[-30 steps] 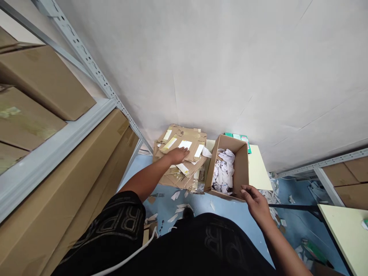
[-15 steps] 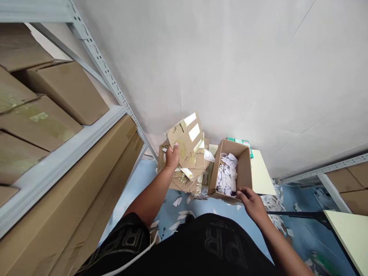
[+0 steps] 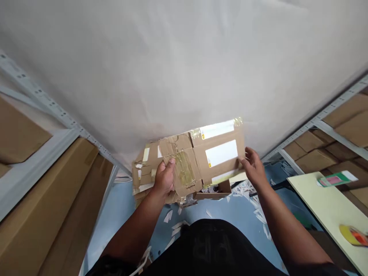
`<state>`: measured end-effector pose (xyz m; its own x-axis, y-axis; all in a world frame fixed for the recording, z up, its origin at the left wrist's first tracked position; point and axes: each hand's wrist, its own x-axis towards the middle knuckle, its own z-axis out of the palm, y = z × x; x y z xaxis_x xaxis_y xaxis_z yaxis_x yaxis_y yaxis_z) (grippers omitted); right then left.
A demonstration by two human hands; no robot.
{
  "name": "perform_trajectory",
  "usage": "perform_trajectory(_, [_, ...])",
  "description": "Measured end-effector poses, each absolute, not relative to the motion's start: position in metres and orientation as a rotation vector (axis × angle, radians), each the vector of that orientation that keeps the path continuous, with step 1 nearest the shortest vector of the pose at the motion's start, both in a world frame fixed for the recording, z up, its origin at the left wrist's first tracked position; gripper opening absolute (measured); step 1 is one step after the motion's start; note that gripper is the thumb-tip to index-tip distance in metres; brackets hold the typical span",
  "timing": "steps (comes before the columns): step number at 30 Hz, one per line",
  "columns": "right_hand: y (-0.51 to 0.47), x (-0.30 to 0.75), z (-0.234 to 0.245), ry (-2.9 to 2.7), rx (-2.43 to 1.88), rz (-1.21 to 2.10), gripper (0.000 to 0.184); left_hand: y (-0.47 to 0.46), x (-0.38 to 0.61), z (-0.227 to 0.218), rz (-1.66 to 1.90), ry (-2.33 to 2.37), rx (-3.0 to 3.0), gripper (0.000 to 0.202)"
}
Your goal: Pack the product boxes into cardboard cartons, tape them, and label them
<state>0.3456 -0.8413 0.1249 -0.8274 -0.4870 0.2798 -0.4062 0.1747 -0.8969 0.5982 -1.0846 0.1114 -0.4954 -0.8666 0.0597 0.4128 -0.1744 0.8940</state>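
Note:
Between my hands is a flattened cardboard box (image 3: pixel 198 147) with white labels and yellowish tape. My left hand (image 3: pixel 164 177) grips its left end, thumb on top. At its right edge, my right hand (image 3: pixel 253 167) pinches the cardboard between thumb and fingers. Under and to the left lies a pile of flattened cardboard (image 3: pixel 140 168). Partly covered by the held sheet, an open carton (image 3: pixel 222 190) with crumpled white paper inside stands below it.
Metal shelving with cardboard boxes (image 3: pixel 46 207) lines the left side; more boxes (image 3: pixel 313 147) fill the right shelves. A pale table (image 3: pixel 324 203) on the right carries a green packet (image 3: pixel 336 179) and a tape roll (image 3: pixel 353 234). Paper scraps (image 3: pixel 175 228) litter the blue floor.
The flattened box has moved right and turned, now spanning both hands. My right hand has left the open carton and taken the sheet's right edge. The view has shifted right.

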Motion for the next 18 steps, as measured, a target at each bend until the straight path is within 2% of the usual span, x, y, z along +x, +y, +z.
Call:
perform_trajectory(4, [-0.788, 0.331, 0.137, 2.241, -0.729, -1.922, 0.056, -1.04, 0.554, 0.117, -1.9, -1.381, 0.499, 0.066])
perform_trajectory(9, [-0.69, 0.317, 0.109, 2.257, -0.475, -2.025, 0.044, -0.974, 0.491, 0.117, -1.883, -1.722, 0.239, 0.063])
perform_trajectory(18, [-0.472, 0.261, 0.068, 2.27, -0.289, -2.118, 0.044, -0.795, 0.359, 0.108, -1.64, -2.268, -0.266, 0.062])
